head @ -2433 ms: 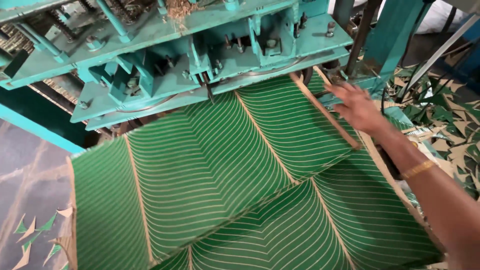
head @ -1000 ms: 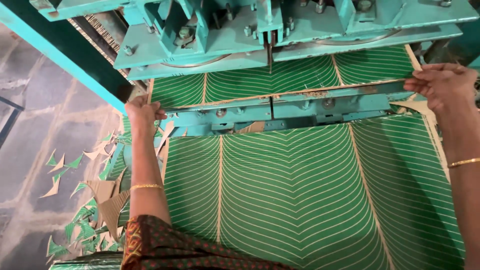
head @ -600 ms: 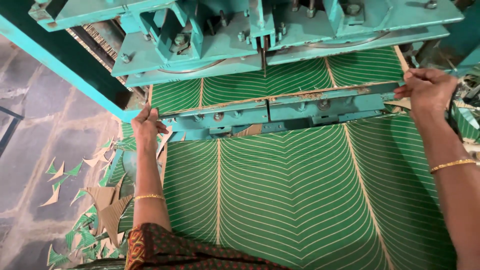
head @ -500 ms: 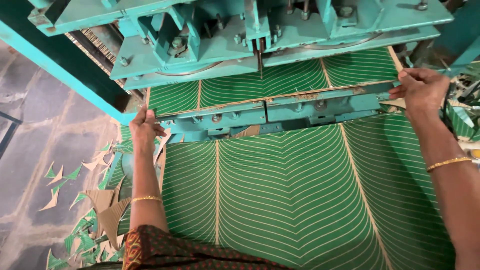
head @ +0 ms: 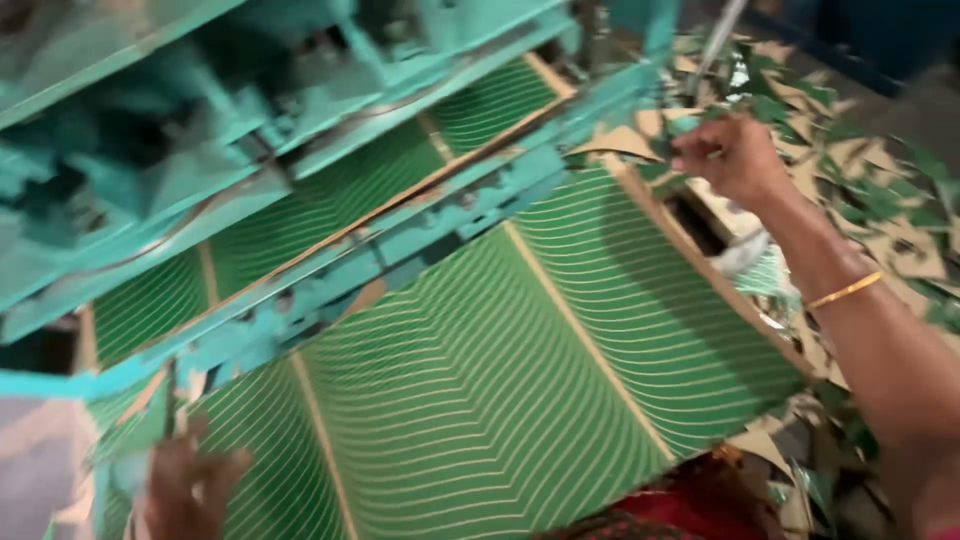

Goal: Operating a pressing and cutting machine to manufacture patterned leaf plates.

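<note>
Green leaf-printed sheet (head: 480, 400): thin, light, flexible; best held at edges. Right hand (head: 725, 155) pinches far corner beside teal press (head: 330, 250); left hand (head: 190, 490) blurred, grip unclear.

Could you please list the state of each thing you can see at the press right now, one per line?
Green leaf-patterned sheet: flat, far part under the press bar.
Teal press bar: lying across the sheet.
Right hand: closed at the sheet's far right corner.
Left hand: blurred, at the sheet's left edge; grip unclear.
Gold bangle: on the right wrist.
Offcut scraps: scattered beside the sheet.
</note>
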